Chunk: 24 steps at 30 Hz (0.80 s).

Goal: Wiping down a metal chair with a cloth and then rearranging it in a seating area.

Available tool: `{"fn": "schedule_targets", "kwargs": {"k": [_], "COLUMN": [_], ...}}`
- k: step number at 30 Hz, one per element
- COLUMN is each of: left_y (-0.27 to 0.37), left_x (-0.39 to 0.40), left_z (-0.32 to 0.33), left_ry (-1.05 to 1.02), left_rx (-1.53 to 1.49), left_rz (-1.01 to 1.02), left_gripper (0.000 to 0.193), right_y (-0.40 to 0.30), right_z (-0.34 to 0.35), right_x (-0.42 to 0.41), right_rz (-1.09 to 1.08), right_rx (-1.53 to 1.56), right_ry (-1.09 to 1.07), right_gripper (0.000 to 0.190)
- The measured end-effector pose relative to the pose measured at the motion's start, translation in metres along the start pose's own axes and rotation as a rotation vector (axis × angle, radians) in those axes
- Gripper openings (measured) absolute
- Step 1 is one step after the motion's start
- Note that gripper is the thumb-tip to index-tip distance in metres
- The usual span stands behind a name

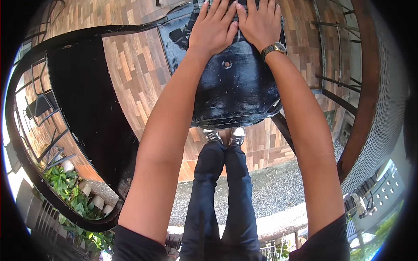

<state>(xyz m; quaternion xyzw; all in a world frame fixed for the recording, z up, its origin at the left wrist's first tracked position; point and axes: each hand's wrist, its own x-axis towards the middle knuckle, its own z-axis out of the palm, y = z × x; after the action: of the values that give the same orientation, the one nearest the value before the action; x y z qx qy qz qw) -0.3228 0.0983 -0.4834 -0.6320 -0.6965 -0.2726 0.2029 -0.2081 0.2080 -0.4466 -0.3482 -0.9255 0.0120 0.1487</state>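
Before me is a glossy black seat-like panel point(235, 88) with scuffs and a small round hole point(227, 64) in it. A dark plaid cloth point(241, 36) lies across its far part, mostly hidden under my hands. My left hand point(214, 29) rests palm down on the cloth, fingers spread. Beside it, my right hand point(259, 24) lies flat too, a wristwatch point(274, 49) on its wrist. The two thumbs are close together, and the upper picture edge cuts off some fingertips. Neither hand grips the cloth.
A curved black frame point(88, 31) with a broad black panel point(88, 107) extends left. Wood-look tiles point(137, 62) cover the floor, with gravel point(274, 189) nearer my body. Metal-framed chairs point(42, 104) and leafy plants point(72, 192) stand left; perforated mesh point(385, 107) rises right.
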Motion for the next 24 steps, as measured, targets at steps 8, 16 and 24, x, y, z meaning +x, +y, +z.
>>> {"fn": "schedule_targets", "kwargs": {"k": [8, 16, 24], "left_y": [0.048, 0.030, 0.046], "left_x": [-0.021, -0.002, -0.019], "left_z": [-0.017, -0.011, -0.013], "left_ry": [-0.368, -0.363, -0.356], "left_rx": [-0.018, -0.070, -0.044], "left_rz": [-0.203, -0.201, -0.207], "left_gripper": [0.062, 0.064, 0.065], "right_y": [0.034, 0.016, 0.019], "right_z": [0.017, 0.002, -0.004], "right_x": [-0.055, -0.022, -0.044], "right_rz": [-0.035, 0.019, 0.045], "right_rx": [-0.072, -0.058, -0.035], "right_ry": [0.114, 0.050, 0.039], "right_gripper": [0.060, 0.069, 0.067]}}
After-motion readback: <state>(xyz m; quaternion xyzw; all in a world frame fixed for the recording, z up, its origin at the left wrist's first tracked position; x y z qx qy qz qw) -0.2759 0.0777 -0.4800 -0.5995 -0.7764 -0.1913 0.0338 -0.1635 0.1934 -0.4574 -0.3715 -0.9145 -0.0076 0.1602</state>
